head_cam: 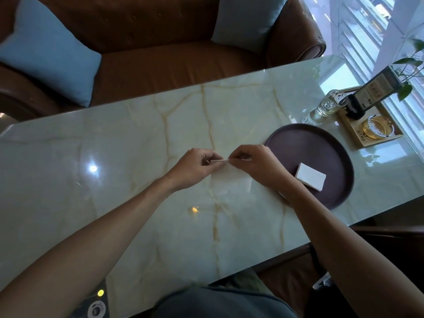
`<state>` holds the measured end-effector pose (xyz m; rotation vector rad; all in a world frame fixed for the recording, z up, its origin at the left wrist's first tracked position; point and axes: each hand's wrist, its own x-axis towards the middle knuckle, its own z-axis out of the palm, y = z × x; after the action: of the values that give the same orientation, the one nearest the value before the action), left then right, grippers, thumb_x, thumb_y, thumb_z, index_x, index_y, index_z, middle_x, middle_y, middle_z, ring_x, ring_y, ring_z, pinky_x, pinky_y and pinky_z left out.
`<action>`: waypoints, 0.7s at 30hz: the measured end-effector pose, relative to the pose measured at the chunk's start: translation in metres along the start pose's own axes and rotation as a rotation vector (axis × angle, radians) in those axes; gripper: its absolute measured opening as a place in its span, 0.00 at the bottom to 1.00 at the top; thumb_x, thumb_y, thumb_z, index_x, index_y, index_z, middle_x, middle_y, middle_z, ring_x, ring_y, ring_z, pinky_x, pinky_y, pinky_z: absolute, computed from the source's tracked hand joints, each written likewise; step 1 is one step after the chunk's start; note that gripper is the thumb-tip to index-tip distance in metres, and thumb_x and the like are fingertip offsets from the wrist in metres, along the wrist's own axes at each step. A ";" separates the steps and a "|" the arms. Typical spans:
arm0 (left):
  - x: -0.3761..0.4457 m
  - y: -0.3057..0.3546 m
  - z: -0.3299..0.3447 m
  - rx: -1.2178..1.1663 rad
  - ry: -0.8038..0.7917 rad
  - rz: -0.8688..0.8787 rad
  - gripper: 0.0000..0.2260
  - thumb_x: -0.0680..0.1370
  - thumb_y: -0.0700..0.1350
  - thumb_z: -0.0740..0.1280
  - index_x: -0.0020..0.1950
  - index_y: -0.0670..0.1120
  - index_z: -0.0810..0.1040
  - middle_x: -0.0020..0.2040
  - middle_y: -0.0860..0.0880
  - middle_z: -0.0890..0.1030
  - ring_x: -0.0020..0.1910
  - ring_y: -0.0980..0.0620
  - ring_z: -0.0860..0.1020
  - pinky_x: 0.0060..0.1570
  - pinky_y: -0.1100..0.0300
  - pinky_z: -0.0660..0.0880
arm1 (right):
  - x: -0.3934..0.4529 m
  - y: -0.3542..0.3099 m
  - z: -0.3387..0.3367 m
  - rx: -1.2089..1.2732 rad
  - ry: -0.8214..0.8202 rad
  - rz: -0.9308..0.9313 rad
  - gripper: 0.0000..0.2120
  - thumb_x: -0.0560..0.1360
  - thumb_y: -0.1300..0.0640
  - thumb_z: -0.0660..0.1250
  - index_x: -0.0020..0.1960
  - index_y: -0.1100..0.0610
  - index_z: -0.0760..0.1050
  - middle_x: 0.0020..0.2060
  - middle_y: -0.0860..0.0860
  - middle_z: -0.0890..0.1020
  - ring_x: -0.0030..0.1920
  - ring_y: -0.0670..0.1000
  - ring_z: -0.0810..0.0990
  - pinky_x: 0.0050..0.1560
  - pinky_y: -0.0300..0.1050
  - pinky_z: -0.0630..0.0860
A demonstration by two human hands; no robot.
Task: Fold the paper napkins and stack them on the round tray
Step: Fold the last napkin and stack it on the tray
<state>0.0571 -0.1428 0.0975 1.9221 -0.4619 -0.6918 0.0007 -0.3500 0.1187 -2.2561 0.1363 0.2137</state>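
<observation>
A thin white paper napkin (230,180) hangs above the marble table (137,145), held by its top edge. My left hand (195,167) pinches the left part of that edge and my right hand (254,164) pinches the right part, fingertips almost touching. The sheet looks half see-through against the table. To the right lies a dark round tray (321,145). A stack of folded white napkins (311,176) rests on its near part, just beside my right wrist.
A wooden tray (353,129) at the far right holds a glass ashtray (376,127) and a black menu stand (371,92); a glass bottle (330,104) stands beside it. A brown sofa (172,63) with blue cushions runs along the table's far edge.
</observation>
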 end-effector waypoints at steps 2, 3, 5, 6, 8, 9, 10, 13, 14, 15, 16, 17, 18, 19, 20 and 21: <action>0.001 -0.002 -0.001 -0.045 0.008 -0.003 0.05 0.79 0.48 0.72 0.49 0.49 0.85 0.45 0.47 0.87 0.43 0.52 0.85 0.51 0.50 0.80 | 0.001 0.000 -0.002 0.009 -0.006 -0.003 0.02 0.76 0.55 0.73 0.46 0.51 0.85 0.37 0.40 0.85 0.39 0.35 0.81 0.41 0.29 0.72; 0.001 -0.003 -0.002 -0.073 0.011 -0.011 0.05 0.79 0.47 0.72 0.49 0.47 0.85 0.45 0.45 0.87 0.43 0.51 0.84 0.52 0.46 0.80 | 0.001 0.001 -0.004 0.008 -0.009 -0.001 0.02 0.76 0.56 0.73 0.45 0.51 0.85 0.37 0.40 0.85 0.39 0.35 0.81 0.42 0.30 0.73; 0.000 -0.004 -0.005 -0.129 0.011 -0.043 0.06 0.79 0.45 0.72 0.48 0.43 0.84 0.44 0.42 0.86 0.42 0.49 0.83 0.51 0.44 0.81 | 0.000 0.007 -0.008 0.012 -0.010 0.020 0.03 0.76 0.56 0.73 0.44 0.50 0.84 0.36 0.42 0.85 0.39 0.38 0.81 0.43 0.35 0.76; 0.000 -0.005 -0.007 -0.151 0.011 -0.059 0.06 0.79 0.44 0.71 0.48 0.41 0.83 0.42 0.41 0.85 0.41 0.49 0.82 0.49 0.45 0.81 | 0.000 0.013 -0.011 0.018 -0.007 0.033 0.03 0.76 0.56 0.73 0.43 0.50 0.84 0.36 0.44 0.86 0.38 0.40 0.82 0.45 0.40 0.78; -0.002 -0.004 -0.012 -0.193 0.017 -0.083 0.06 0.79 0.42 0.70 0.46 0.41 0.82 0.40 0.43 0.83 0.39 0.49 0.80 0.44 0.50 0.78 | -0.002 0.024 -0.015 0.057 0.026 0.071 0.04 0.76 0.58 0.72 0.43 0.52 0.84 0.36 0.48 0.86 0.40 0.49 0.84 0.49 0.51 0.79; -0.002 -0.002 -0.014 -0.227 0.016 -0.094 0.06 0.80 0.42 0.70 0.45 0.42 0.81 0.39 0.44 0.83 0.39 0.50 0.79 0.42 0.52 0.77 | -0.004 0.029 -0.016 0.108 0.053 0.103 0.04 0.75 0.58 0.72 0.43 0.53 0.84 0.37 0.50 0.87 0.40 0.50 0.84 0.51 0.54 0.80; -0.002 -0.001 -0.015 -0.270 0.013 -0.106 0.06 0.81 0.41 0.69 0.44 0.43 0.81 0.38 0.46 0.83 0.37 0.51 0.80 0.41 0.54 0.77 | -0.006 0.032 -0.016 0.189 0.076 0.131 0.02 0.75 0.57 0.72 0.45 0.53 0.85 0.40 0.52 0.88 0.42 0.49 0.84 0.54 0.57 0.79; 0.000 0.005 -0.018 -0.376 0.018 -0.141 0.07 0.81 0.40 0.67 0.43 0.46 0.79 0.34 0.53 0.81 0.33 0.56 0.79 0.36 0.61 0.78 | -0.010 0.029 -0.007 0.575 -0.009 0.221 0.16 0.74 0.47 0.74 0.58 0.54 0.83 0.55 0.54 0.87 0.58 0.52 0.84 0.64 0.57 0.77; 0.001 0.007 -0.018 -0.402 0.018 -0.150 0.08 0.81 0.40 0.67 0.42 0.46 0.79 0.33 0.54 0.80 0.31 0.57 0.78 0.34 0.63 0.77 | -0.010 0.026 -0.003 0.689 -0.085 0.241 0.19 0.75 0.48 0.74 0.62 0.55 0.81 0.58 0.55 0.86 0.62 0.55 0.83 0.65 0.56 0.76; 0.001 0.008 -0.019 -0.429 0.016 -0.157 0.08 0.81 0.41 0.67 0.42 0.47 0.78 0.32 0.54 0.79 0.30 0.57 0.77 0.33 0.63 0.76 | -0.010 0.021 0.001 0.765 -0.157 0.241 0.18 0.76 0.51 0.73 0.64 0.56 0.80 0.60 0.55 0.85 0.63 0.56 0.83 0.65 0.55 0.76; 0.002 0.009 -0.019 -0.454 0.013 -0.167 0.08 0.81 0.41 0.66 0.41 0.47 0.78 0.32 0.54 0.78 0.30 0.56 0.77 0.33 0.64 0.75 | -0.009 0.017 0.005 0.802 -0.202 0.233 0.17 0.77 0.55 0.72 0.65 0.57 0.80 0.60 0.55 0.85 0.62 0.56 0.83 0.64 0.53 0.77; 0.003 0.009 -0.019 -0.482 0.013 -0.174 0.09 0.81 0.41 0.66 0.42 0.47 0.78 0.32 0.53 0.78 0.30 0.56 0.76 0.33 0.63 0.75 | -0.008 0.013 0.007 0.824 -0.226 0.227 0.15 0.78 0.58 0.71 0.64 0.57 0.81 0.59 0.55 0.85 0.60 0.55 0.83 0.62 0.53 0.77; 0.003 0.009 -0.020 -0.519 0.015 -0.185 0.09 0.81 0.42 0.66 0.42 0.47 0.78 0.33 0.53 0.78 0.30 0.55 0.77 0.34 0.62 0.75 | -0.006 0.011 0.009 0.844 -0.228 0.226 0.13 0.78 0.61 0.70 0.62 0.57 0.82 0.57 0.55 0.86 0.58 0.54 0.84 0.61 0.52 0.77; 0.003 0.007 -0.020 -0.561 0.013 -0.195 0.08 0.82 0.42 0.65 0.42 0.48 0.78 0.34 0.52 0.78 0.31 0.55 0.77 0.35 0.60 0.75 | -0.005 0.010 0.011 0.872 -0.219 0.235 0.12 0.78 0.63 0.70 0.61 0.58 0.83 0.55 0.55 0.86 0.56 0.53 0.84 0.60 0.52 0.78; 0.002 0.006 -0.020 -0.610 0.005 -0.207 0.08 0.82 0.42 0.65 0.44 0.48 0.79 0.36 0.51 0.79 0.32 0.53 0.79 0.37 0.58 0.76 | -0.003 0.009 0.012 0.896 -0.201 0.249 0.11 0.78 0.64 0.70 0.59 0.59 0.84 0.54 0.56 0.86 0.55 0.54 0.84 0.60 0.52 0.78; 0.000 0.003 -0.020 -0.647 -0.020 -0.212 0.06 0.82 0.43 0.66 0.47 0.47 0.81 0.39 0.49 0.81 0.34 0.51 0.81 0.39 0.56 0.78 | -0.002 0.008 0.012 0.907 -0.178 0.262 0.11 0.78 0.64 0.70 0.59 0.60 0.84 0.53 0.57 0.87 0.53 0.55 0.84 0.59 0.52 0.78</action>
<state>0.0698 -0.1302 0.1074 1.3578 -0.0260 -0.8711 -0.0038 -0.3461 0.1051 -1.3077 0.3543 0.3965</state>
